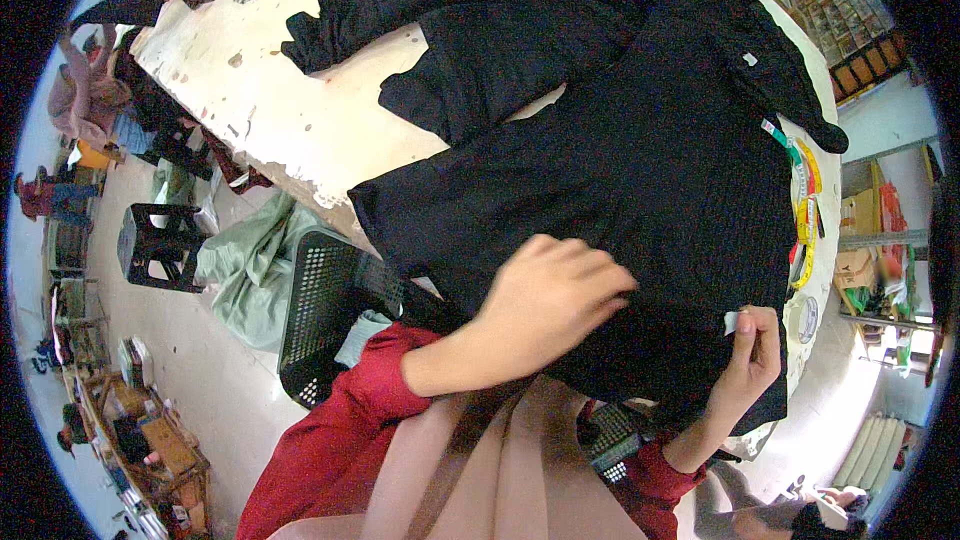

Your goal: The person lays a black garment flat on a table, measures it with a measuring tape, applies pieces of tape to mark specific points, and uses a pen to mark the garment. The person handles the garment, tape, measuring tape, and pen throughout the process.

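A large black garment [640,190] with a ribbed area lies spread on the pale, paint-chipped worktable [230,80]. My left hand [545,295] is over its lower middle, open with loosely bent fingers, slightly blurred; whether it touches the fabric is unclear. At the garment's lower right, my right hand [750,345] pinches a small white tag [731,324]. A yellow measuring tape [806,210] lies along the right side of the garment. Further black clothing [470,60] is spread toward the back of the table.
Below the table's left edge are a black perforated basket [305,320], pale green fabric [250,290] and a black stool [155,245]. Other people [55,200] are at the far left. Shelving [880,237] stands at the right, and a wooden bench [175,450] at lower left.
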A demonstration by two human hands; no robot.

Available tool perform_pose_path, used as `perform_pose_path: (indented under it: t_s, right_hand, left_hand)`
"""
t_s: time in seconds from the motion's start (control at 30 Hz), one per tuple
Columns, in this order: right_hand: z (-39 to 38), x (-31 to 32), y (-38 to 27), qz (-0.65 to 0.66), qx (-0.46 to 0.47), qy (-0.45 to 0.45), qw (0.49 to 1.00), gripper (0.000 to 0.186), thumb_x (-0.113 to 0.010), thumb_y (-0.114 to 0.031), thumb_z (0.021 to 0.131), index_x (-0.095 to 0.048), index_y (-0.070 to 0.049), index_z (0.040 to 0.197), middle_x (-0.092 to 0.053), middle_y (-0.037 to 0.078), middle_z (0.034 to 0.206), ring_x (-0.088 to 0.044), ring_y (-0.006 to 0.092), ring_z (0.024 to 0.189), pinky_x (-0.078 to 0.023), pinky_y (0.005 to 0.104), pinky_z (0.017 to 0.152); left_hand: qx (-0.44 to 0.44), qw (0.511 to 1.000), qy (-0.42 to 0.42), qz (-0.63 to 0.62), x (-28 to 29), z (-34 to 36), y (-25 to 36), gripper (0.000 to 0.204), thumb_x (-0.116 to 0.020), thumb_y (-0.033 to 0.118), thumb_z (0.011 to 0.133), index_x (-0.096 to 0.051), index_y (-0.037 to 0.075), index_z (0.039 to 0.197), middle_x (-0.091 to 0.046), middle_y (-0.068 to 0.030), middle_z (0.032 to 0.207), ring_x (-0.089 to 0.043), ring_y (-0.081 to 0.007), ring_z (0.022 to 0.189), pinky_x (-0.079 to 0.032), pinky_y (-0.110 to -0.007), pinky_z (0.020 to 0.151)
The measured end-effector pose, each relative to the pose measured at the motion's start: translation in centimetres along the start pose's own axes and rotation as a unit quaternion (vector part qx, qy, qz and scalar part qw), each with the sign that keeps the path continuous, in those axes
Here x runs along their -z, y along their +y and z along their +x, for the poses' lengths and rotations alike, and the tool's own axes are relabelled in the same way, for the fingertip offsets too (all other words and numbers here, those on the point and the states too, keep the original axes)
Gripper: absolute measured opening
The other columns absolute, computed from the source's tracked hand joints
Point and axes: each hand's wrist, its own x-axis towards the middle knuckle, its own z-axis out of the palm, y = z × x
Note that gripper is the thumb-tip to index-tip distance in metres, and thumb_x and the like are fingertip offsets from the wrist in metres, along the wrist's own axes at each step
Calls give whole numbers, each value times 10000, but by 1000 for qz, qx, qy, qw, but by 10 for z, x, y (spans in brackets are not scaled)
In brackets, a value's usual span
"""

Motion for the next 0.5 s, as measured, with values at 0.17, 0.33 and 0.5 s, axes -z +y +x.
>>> perform_pose_path:
  t_s: [0.17, 0.33, 0.5]
  right_hand:
    - [10, 6, 10, 37, -58, 28, 997, 80, -617, -42, 914, -609, 2, 848, -550, 9, 794, -483, 86, 742, -375, 218, 669]
    - [9, 4, 5, 43, -56, 31, 997, 116, -618, -88, 941, -605, -11, 855, -514, -27, 790, -432, 56, 721, -329, 200, 645]
    - [6, 4, 8, 31, -26, 29, 999, 136, -626, -103, 945, -596, -7, 854, -503, -35, 792, -406, 45, 721, -310, 196, 638]
  left_hand:
    - [187, 954, -33, -232, 47, -21, -39, 141, -748, 104, 809, -723, 7, 908, -726, -84, 873, -679, -174, 793, -495, -279, 720]
    - [277, 928, -33, -246, 59, -24, -47, 137, -718, 91, 852, -724, -13, 941, -714, -86, 844, -635, -113, 785, -478, -249, 726]
    - [285, 929, -1, -235, 57, -26, -50, 134, -736, 93, 838, -733, 1, 935, -707, -74, 821, -605, -102, 766, -457, -255, 726]
